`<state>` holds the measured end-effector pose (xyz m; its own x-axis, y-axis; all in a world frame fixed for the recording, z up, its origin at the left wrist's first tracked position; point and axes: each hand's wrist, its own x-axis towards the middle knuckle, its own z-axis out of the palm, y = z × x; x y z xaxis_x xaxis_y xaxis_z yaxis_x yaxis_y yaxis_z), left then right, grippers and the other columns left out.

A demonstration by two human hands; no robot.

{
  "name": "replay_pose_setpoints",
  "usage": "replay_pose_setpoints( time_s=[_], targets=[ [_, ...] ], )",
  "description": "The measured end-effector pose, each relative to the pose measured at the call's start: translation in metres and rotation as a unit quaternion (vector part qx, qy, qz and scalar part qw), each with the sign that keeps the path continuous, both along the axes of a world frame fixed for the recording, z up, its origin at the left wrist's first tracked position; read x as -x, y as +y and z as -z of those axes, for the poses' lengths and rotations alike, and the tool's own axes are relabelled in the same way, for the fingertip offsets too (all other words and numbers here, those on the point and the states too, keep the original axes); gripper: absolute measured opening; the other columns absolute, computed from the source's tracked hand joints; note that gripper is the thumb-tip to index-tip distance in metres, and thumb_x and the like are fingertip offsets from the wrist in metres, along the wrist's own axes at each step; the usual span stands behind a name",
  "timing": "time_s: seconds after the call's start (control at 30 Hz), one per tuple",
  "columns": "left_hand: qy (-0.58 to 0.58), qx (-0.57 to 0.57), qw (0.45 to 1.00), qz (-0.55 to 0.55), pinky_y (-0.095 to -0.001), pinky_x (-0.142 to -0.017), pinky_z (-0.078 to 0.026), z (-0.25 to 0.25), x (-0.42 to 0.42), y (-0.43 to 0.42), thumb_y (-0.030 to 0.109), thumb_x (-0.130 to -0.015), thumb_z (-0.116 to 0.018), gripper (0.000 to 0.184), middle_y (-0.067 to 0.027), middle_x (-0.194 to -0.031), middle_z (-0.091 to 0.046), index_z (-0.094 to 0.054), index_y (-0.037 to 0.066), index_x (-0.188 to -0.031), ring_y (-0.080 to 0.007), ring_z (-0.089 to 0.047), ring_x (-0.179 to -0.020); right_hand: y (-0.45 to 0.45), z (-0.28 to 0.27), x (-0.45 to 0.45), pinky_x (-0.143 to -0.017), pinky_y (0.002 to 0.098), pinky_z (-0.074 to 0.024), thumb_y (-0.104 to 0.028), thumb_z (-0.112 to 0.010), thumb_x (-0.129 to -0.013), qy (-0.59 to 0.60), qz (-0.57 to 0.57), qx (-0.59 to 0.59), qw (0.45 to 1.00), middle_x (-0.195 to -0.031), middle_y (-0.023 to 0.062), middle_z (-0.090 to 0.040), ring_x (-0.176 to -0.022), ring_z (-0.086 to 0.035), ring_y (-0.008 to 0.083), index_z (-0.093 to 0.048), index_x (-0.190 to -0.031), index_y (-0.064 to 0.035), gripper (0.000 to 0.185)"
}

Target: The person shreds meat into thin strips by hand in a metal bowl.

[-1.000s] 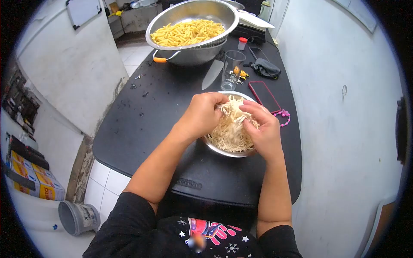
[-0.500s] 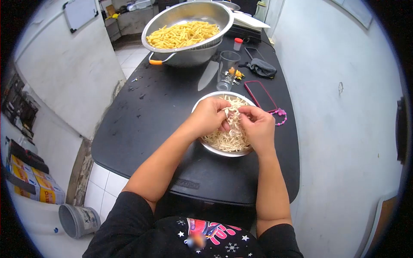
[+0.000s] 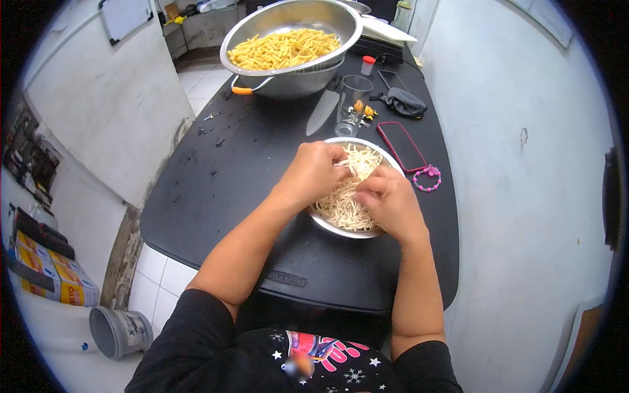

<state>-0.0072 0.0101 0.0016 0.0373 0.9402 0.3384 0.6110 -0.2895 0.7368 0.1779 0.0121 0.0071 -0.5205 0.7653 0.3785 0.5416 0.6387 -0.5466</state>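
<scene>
Nearest, a blk shirt (image 3: 354,357) w/ a bright print, cut off at bottom; one patch of the print is blurred. Beyond it, blk worktop (image 3: 190,196); lettering on its near edge hard to read.

Steel bowl (image 3: 357,234) sits on the worktop, opening up, full of pale shreds (image 3: 344,204). Both hands are over it, hiding part of the rim + contents. L hand (image 3: 316,167): narrow, thumb + fingers pinching a few shreds. R hand (image 3: 392,200): fingers curled in close, tips low by the shreds; can't tell if it grips any. Bowl is round, no long axis; shreds in it point every which way, tangled. The few at L fingertips run roughly toward R hand.

Just right of bowl, red-edged phone (image 3: 401,147), long axis slanting away-left, beaded strap (image 3: 427,178) at near end. Behind bowl, clear glass (image 3: 354,111) upright; knife (image 3: 323,114) beside it, blade end twd person, handle lost against blk. Farther, colander (image 3: 331,25) w/ yellow pieces (image 3: 285,49), underside partly hidden.
</scene>
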Motion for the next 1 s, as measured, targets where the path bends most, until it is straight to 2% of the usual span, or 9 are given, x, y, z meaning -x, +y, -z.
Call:
replay_pose_setpoints(
  time_s=[0.03,0.13,0.23,0.33,0.43,0.53,0.63,0.83,1.0],
  targets=[
    [0.022,-0.022,1.000,-0.001,-0.0294,-0.055,-0.050,-0.001,0.000,-0.001,-0.001,-0.075,-0.057,0.020,-0.0125,-0.063,-0.064,-0.068,-0.001,-0.093,-0.0139,-0.063,-0.056,0.002,0.001,-0.001,-0.073,0.0381,-0.0461,-0.010,-0.068,-0.072,0.023,0.019,0.014,0.999,-0.077,0.0126,-0.058,-0.080,-0.058,0.0301,-0.066,-0.077,-0.0033,0.009],
    [-0.045,0.035,0.998,0.022,-0.0307,-0.065,-0.051,0.001,-0.004,-0.002,0.000,-0.073,-0.058,0.026,-0.0161,-0.078,-0.067,-0.067,0.002,-0.097,-0.0165,-0.066,-0.069,0.004,0.000,-0.002,-0.070,0.0370,-0.0465,-0.009,-0.067,-0.074,0.091,0.048,-0.024,0.994,-0.077,0.0139,-0.059,-0.076,-0.059,0.0299,-0.065,-0.076,-0.0005,0.009],
    [-0.051,-0.085,0.991,0.094,-0.0325,-0.078,-0.050,0.008,-0.004,-0.004,0.000,-0.072,-0.059,0.031,-0.0168,-0.093,-0.067,-0.066,0.002,-0.102,-0.0195,-0.065,-0.085,-0.001,-0.007,-0.002,-0.066,0.0352,-0.0472,-0.009,-0.068,-0.074,0.086,0.050,0.001,0.995,-0.079,0.0144,-0.060,-0.071,-0.059,0.0291,-0.065,-0.076,0.0011,0.011],
    [0.060,-0.149,0.978,0.134,-0.0339,-0.085,-0.047,0.006,0.006,-0.003,0.000,-0.071,-0.060,0.035,-0.0156,-0.101,-0.065,-0.065,0.004,-0.104,-0.0219,-0.062,-0.094,0.001,-0.006,-0.005,-0.062,0.0331,-0.0476,-0.008,-0.069,-0.072,0.097,0.078,0.034,0.992,-0.078,0.0144,-0.060,-0.067,-0.060,0.0260,-0.065,-0.078,0.0011,0.011],
    [0.056,-0.108,0.983,0.137,-0.0348,-0.086,-0.046,0.001,0.008,-0.010,0.002,-0.072,-0.063,0.026,-0.0146,-0.095,-0.066,-0.067,0.004,-0.098,-0.0240,-0.062,-0.095,0.003,-0.004,-0.007,-0.060,0.0308,-0.0478,-0.006,-0.070,-0.071,0.123,0.085,0.037,0.988,-0.076,0.0125,-0.060,-0.064,-0.060,0.0219,-0.066,-0.080,0.0008,0.012],
    [-0.027,-0.044,0.993,0.108,-0.0316,-0.080,-0.048,-0.003,0.003,-0.014,0.007,-0.075,-0.067,0.019,-0.0120,-0.090,-0.067,-0.068,0.003,-0.093,-0.0208,-0.064,-0.088,0.001,-0.003,-0.003,-0.060,0.0278,-0.0476,-0.005,-0.069,-0.072,0.162,0.074,0.049,0.983,-0.075,0.0103,-0.060,-0.065,-0.060,0.0174,-0.066,-0.081,0.0013,0.012],
    [-0.113,0.082,0.985,0.097,-0.0270,-0.072,-0.049,-0.008,-0.002,-0.017,0.011,-0.078,-0.070,0.014,-0.0073,-0.083,-0.068,-0.069,0.002,-0.088,-0.0135,-0.063,-0.077,-0.001,-0.003,0.001,-0.061,0.0259,-0.0472,-0.005,-0.068,-0.075,0.213,0.055,0.070,0.973,-0.075,0.0081,-0.062,-0.066,-0.060,0.0136,-0.067,-0.083,0.0016,0.011],
    [-0.254,0.128,0.951,0.123,-0.0216,-0.066,-0.048,-0.001,-0.008,-0.015,0.012,-0.080,-0.070,0.015,-0.0018,-0.081,-0.065,-0.067,-0.001,-0.087,-0.0055,-0.058,-0.074,-0.003,-0.001,0.008,-0.061,0.0235,-0.0465,-0.007,-0.066,-0.080,0.307,0.017,0.168,0.937,-0.079,0.0050,-0.066,-0.068,-0.058,0.0079,-0.067,-0.087,0.0025,0.012],
    [-0.266,0.126,0.949,0.113,-0.0205,-0.065,-0.047,0.003,-0.008,-0.013,0.012,-0.081,-0.070,0.015,-0.0005,-0.081,-0.065,-0.065,-0.001,-0.087,-0.0048,-0.058,-0.073,0.000,0.001,0.004,-0.062,0.0222,-0.0460,-0.008,-0.066,-0.080,0.319,0.000,0.196,0.927,-0.078,0.0033,-0.066,-0.068,-0.057,0.0069,-0.067,-0.087,0.0020,0.012]
  ],
)
